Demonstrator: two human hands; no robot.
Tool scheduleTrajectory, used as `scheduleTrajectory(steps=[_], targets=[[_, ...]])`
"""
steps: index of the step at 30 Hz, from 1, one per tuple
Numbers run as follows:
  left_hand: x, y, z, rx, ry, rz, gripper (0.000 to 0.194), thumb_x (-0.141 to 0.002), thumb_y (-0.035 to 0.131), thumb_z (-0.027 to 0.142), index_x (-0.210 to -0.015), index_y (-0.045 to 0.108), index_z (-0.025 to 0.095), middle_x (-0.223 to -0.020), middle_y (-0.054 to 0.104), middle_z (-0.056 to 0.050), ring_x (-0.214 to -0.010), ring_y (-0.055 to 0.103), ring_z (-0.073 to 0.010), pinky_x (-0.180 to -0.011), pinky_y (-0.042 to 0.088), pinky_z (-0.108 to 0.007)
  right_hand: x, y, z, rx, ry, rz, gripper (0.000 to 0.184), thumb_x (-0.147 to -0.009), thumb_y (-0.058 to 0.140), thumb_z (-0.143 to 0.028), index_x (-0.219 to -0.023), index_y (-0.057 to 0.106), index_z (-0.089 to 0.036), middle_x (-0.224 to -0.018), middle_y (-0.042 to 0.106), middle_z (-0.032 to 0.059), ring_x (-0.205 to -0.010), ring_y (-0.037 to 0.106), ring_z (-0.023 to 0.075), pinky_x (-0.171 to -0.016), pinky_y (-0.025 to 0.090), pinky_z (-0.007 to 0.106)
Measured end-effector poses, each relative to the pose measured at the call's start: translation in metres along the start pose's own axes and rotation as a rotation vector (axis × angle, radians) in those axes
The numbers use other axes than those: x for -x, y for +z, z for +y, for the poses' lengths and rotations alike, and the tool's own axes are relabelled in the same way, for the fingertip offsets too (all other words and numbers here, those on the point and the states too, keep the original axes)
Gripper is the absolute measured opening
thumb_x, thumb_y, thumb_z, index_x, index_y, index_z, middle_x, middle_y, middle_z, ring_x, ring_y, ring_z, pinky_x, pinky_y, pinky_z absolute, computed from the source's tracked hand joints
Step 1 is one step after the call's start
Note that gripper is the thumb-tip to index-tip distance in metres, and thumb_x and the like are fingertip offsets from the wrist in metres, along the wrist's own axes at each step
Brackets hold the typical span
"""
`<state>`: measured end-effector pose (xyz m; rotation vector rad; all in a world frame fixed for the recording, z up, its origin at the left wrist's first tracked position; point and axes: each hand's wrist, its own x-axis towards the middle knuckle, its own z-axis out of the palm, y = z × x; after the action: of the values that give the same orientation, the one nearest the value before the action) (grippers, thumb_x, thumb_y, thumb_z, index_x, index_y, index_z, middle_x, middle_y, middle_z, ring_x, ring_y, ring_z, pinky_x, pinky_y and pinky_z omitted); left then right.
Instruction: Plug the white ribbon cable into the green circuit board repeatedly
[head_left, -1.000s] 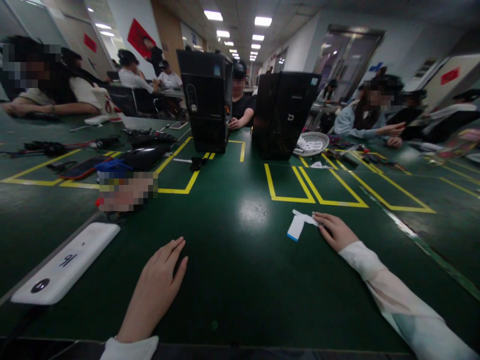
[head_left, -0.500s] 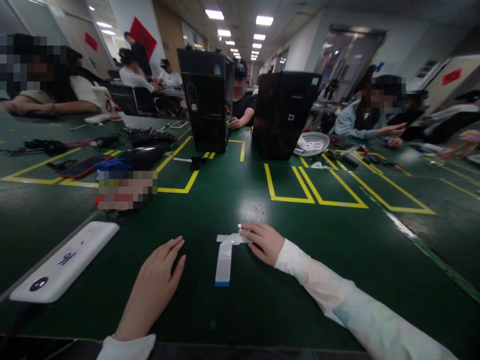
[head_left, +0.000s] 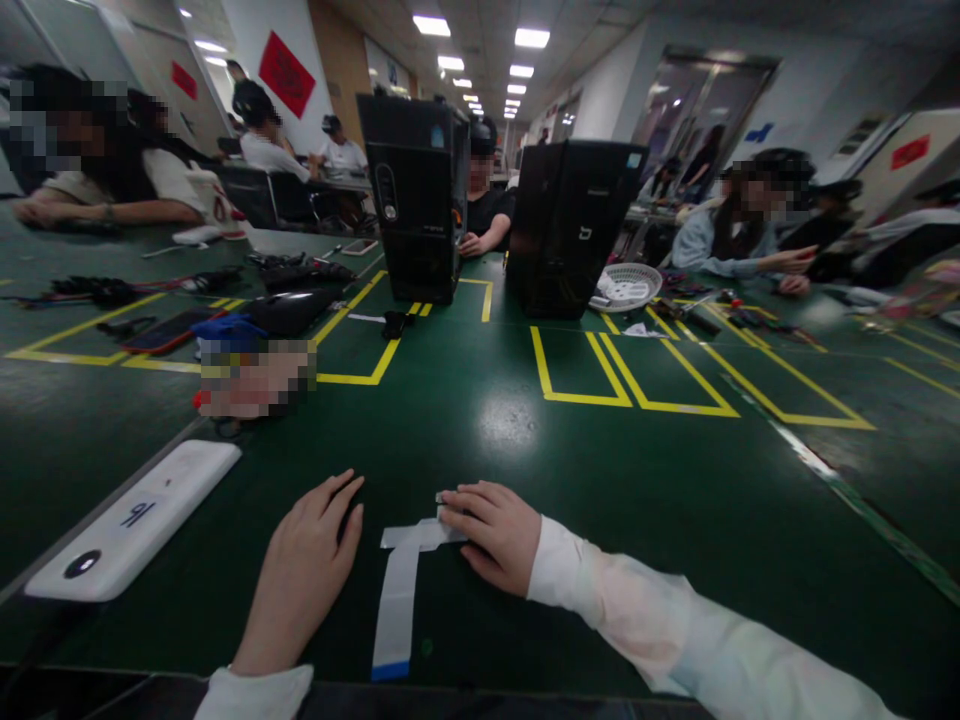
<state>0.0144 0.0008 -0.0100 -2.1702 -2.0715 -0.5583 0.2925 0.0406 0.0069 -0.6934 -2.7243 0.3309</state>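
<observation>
A flat white ribbon cable with a blue end lies on the green table, running from the table's near edge up to a short crosswise piece. My right hand rests on that upper end, fingertips pressing it down, fingers curled. My left hand lies flat just left of the cable, palm down, fingers stretched out and holding nothing.
A white oblong device lies near left. Two black computer towers stand at mid-table among yellow taped boxes. A white basket, phones and dark tools lie further off. Several people sit round the tables.
My right hand has dragged the ribbon cable from the right side of the table leftward and toward me, until it lies beside my left hand. The left hand has barely moved.
</observation>
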Motion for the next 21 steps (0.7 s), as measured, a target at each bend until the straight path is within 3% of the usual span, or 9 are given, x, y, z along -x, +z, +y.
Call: scheduleTrajectory(steps=[10,14,18,21], targets=[[0.000,0.000,0.000,-0.001,0.000,0.011,0.049,-0.093,0.037,0.043,-0.128,0.058,0.016,-0.133,0.059,-0.014,-0.120,0.056,-0.0298,-0.099,0.047,-0.048,0.001,-0.002,-0.001,0.012,0.013,-0.003,0.051,-0.089,0.049,-0.027,-0.139,0.046,-0.016,-0.145,0.048,0.0100,-0.130,0.043,0.0259,-0.107,0.039,0.046],[0.001,0.002,-0.002,-0.017,0.016,0.009,0.051,-0.094,0.036,0.044,-0.129,0.058,0.014,-0.134,0.058,-0.015,-0.120,0.056,-0.0304,-0.098,0.048,-0.049,0.005,-0.006,0.007,0.009,-0.049,-0.029,0.058,-0.091,0.050,-0.034,-0.144,0.038,-0.015,-0.150,0.040,0.0131,-0.134,0.039,0.0253,-0.109,0.037,0.046],[0.001,0.004,-0.002,-0.028,0.015,0.001,0.053,-0.094,0.034,0.044,-0.128,0.058,0.012,-0.134,0.058,-0.016,-0.121,0.055,-0.0308,-0.098,0.048,-0.050,0.022,-0.015,0.045,0.111,0.026,0.083,0.059,-0.095,0.042,-0.042,-0.147,0.035,-0.015,-0.151,0.036,0.0172,-0.135,0.038,0.0266,-0.107,0.038,0.048],[0.001,0.004,-0.002,-0.029,0.008,-0.007,0.054,-0.094,0.033,0.044,-0.128,0.058,0.011,-0.134,0.058,-0.016,-0.121,0.055,-0.0308,-0.099,0.048,-0.050,0.048,-0.028,0.099,0.280,0.311,0.256,0.059,-0.096,0.038,-0.046,-0.144,0.040,-0.012,-0.146,0.040,0.0203,-0.131,0.042,0.0304,-0.105,0.040,0.049]])
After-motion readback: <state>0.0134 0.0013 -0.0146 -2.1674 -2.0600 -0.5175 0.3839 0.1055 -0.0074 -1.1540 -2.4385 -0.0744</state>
